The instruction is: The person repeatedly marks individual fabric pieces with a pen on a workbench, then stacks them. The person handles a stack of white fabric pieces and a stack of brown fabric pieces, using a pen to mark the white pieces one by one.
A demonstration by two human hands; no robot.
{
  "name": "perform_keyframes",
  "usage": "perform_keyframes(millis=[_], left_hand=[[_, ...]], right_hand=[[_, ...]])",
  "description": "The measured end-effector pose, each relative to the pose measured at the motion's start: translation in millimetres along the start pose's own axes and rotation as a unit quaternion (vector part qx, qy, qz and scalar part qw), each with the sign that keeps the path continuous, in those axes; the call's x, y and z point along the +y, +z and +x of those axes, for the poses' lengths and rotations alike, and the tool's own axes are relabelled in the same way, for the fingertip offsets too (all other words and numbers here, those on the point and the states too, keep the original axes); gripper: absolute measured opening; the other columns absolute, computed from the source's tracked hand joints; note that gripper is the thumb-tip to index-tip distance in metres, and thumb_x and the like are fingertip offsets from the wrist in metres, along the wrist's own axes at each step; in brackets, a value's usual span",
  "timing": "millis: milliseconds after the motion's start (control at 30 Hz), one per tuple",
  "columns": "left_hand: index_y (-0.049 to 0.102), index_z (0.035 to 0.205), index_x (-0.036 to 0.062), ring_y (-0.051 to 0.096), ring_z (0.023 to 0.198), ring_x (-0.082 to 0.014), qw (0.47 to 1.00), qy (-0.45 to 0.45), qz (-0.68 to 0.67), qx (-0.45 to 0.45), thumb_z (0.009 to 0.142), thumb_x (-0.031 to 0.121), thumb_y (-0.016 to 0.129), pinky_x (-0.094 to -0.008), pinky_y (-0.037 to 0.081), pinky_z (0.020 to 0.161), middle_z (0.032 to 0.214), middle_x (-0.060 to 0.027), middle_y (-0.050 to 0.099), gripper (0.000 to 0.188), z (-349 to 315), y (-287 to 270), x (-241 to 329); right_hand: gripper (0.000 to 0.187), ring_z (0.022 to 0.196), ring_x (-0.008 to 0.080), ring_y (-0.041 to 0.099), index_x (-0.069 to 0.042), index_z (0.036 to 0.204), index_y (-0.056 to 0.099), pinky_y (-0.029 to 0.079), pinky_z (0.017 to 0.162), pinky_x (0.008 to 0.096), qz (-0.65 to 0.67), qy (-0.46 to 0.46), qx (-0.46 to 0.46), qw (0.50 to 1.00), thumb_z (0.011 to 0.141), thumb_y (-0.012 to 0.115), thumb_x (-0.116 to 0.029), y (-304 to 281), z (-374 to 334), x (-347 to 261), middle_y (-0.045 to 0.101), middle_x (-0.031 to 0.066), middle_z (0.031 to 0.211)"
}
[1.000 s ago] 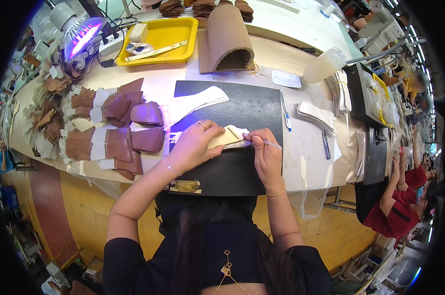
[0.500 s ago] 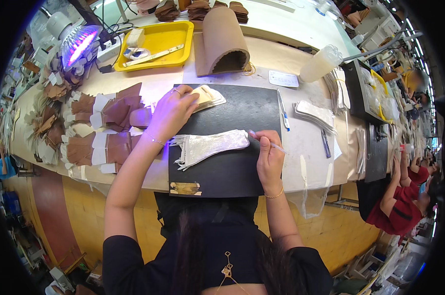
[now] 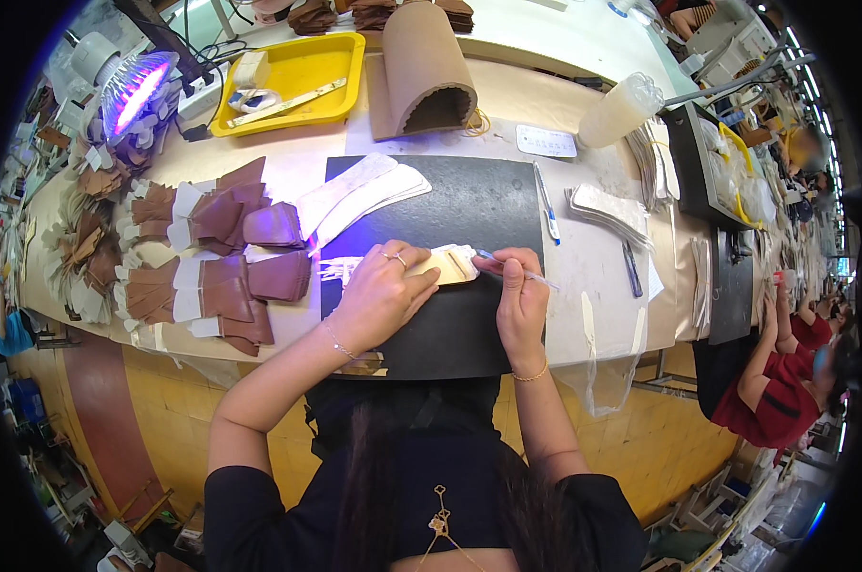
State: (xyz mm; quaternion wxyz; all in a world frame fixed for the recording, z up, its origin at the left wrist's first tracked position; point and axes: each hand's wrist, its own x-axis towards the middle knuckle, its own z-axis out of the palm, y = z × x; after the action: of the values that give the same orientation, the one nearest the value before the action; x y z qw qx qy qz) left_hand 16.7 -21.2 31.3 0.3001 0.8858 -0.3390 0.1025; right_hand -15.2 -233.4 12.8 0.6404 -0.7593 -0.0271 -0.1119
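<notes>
My left hand (image 3: 391,286) grips a small cream template (image 3: 455,265) with a slot-like mark. The template lies over the right end of a stack of white strips (image 3: 334,271), and their fringed left ends show beyond my fingers. My right hand (image 3: 522,310) pinches a slim pen (image 3: 542,279), its tip close to the template's right edge. All this rests on a black board (image 3: 440,343). Farther up the board lie loose white strips (image 3: 374,200) under bluish light.
Brown leather pieces (image 3: 229,286) fill the left side, below a lit lamp (image 3: 140,95). Behind are a yellow tray (image 3: 307,71) and a brown arched block (image 3: 426,67). A blue-white pen (image 3: 548,210), another white stack (image 3: 607,212) and a bottle (image 3: 621,110) stand to the right.
My left hand has brought the cream template from the far white strips down onto the nearer stack's right end. My right hand stays in place with the pen.
</notes>
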Motion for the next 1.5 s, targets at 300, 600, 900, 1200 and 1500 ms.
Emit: perform_keyframes(millis=[300,600,900,1200,1500], left_hand=[[0.078,0.097,0.0072,0.063,0.1,-0.0278,0.999,0.02,0.013,0.021,0.08,0.014,0.08,-0.0402,0.052,0.085,0.11,-0.009,0.07,0.018,-1.2,7.0,-0.8],[0.075,0.102,0.007,0.063,0.101,-0.026,0.997,0.033,0.067,0.01,0.083,0.016,0.077,-0.0397,0.05,0.086,0.114,-0.0096,0.07,0.021,-3.6,10.7,3.5],[0.075,0.103,0.0068,0.063,0.102,-0.0259,0.996,0.036,0.086,0.008,0.085,0.016,0.076,-0.0398,0.049,0.086,0.115,-0.0101,0.07,0.021,-5.2,11.4,3.8],[0.076,0.1,0.0068,0.065,0.098,-0.0271,1.0,0.011,-0.027,0.011,0.081,0.015,0.079,-0.0398,0.051,0.085,0.109,-0.0091,0.07,0.021,-1.7,7.4,-9.9],[0.067,0.102,0.006,0.065,0.098,-0.0314,0.977,-0.138,-0.162,-0.028,0.08,0.015,0.079,-0.0393,0.053,0.088,0.105,-0.0105,0.067,0.027,8.2,-2.0,-17.0]], right_hand=[[0.033,0.091,0.0194,0.072,0.004,0.103,0.063,0.055,0.081,0.0296,0.012,0.003,0.032,0.999,0.11,0.048,-0.025,2.5,0.0,3.3,0.066,0.0114,0.096],[0.023,0.081,0.0199,0.071,0.003,0.098,0.071,0.054,0.076,0.029,-0.165,-0.034,-0.043,0.985,0.105,0.057,-0.015,-3.5,5.3,-16.1,0.073,0.0125,0.091],[0.013,0.072,0.0273,0.069,-0.002,0.097,0.07,0.054,0.065,0.0326,-0.215,-0.139,-0.063,0.965,0.096,0.068,-0.014,-2.7,9.2,-17.9,0.072,0.0117,0.088],[0.033,0.077,0.0178,0.064,0.004,0.094,0.067,0.05,0.071,0.0298,-0.132,-0.073,-0.021,0.988,0.108,0.052,-0.021,-7.6,-2.8,-19.1,0.069,0.0116,0.089],[0.023,0.081,0.0231,0.066,0.003,0.098,0.068,0.052,0.074,0.0308,-0.107,-0.078,0.034,0.991,0.105,0.057,-0.016,-6.1,-1.7,-16.6,0.069,0.0129,0.092]])
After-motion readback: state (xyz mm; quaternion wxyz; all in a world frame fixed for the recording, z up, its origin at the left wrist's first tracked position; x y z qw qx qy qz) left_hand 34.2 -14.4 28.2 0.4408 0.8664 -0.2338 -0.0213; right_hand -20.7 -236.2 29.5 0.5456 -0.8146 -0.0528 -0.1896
